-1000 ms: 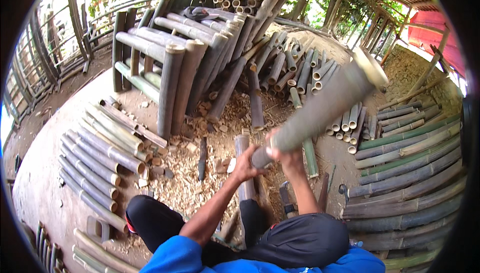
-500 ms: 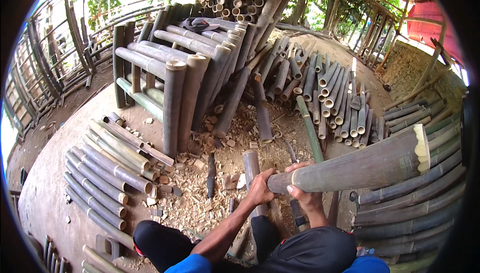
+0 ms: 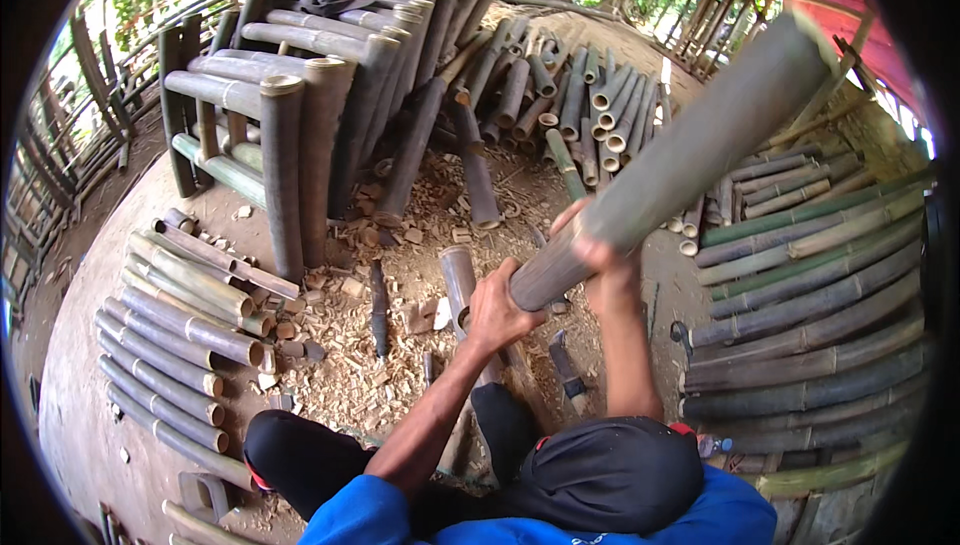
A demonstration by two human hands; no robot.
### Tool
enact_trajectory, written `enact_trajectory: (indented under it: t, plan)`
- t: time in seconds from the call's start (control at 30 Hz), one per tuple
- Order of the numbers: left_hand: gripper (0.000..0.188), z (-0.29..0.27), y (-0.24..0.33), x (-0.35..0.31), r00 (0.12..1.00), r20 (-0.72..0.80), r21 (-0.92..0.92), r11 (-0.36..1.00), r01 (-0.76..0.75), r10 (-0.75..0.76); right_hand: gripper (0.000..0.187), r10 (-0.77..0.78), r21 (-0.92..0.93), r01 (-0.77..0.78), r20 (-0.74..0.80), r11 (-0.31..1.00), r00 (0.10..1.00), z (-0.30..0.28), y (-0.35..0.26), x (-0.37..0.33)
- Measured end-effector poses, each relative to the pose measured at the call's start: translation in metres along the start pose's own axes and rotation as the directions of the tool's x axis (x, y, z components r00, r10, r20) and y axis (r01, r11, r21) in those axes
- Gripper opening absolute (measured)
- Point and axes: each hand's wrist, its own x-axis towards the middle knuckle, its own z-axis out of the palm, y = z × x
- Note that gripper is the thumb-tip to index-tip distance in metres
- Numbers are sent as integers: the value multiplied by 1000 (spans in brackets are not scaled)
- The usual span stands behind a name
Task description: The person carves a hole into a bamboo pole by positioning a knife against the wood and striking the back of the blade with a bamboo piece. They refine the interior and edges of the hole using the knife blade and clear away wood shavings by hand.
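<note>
A thick grey-brown bamboo pole (image 3: 700, 145) slants up to the right in front of me, its far end raised. My left hand (image 3: 500, 307) is closed round its lower end. My right hand (image 3: 600, 250), partly smeared by motion, grips it farther up near the pale joint ring. Below my left hand, another bamboo piece (image 3: 458, 275) with a hole in its side stands between my legs. A dark-handled tool (image 3: 567, 370) lies to the right of it. To the left, a dark narrow object (image 3: 379, 310) lies on the wood chips.
Wood chips (image 3: 350, 385) cover the ground before me. A bamboo frame (image 3: 280, 135) stands at the back left. Cut bamboo lengths lie in a left row (image 3: 180, 345), a back heap (image 3: 600, 95) and a right stack (image 3: 800, 355). A cap (image 3: 325, 2) rests on the frame.
The pole's far end has swung upward and away, from nearly level to steeply slanted. Both hands still hold it. The whole scene has shifted left and up in view.
</note>
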Motion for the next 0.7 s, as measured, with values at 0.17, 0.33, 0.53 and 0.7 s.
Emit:
enact_trajectory:
  t: [0.17,0.33,0.53,0.7]
  plan:
    - [75,3,60,-21,993,117,72,997,-33,24,104,-23,215,17,27,976,999,-31,-41,-10]
    - [88,24,64,-16,997,79,-61,998,-1,6,103,453,-375,-348,243,859,857,-116,66,-137]
    - [76,5,26,-34,811,560,558,801,-218,-170,77,560,-318,-616,-256,720,788,-103,107,-221]
    - [59,-29,25,-22,876,375,377,913,157,-305,71,529,-670,-670,-461,318,712,-189,174,-246]
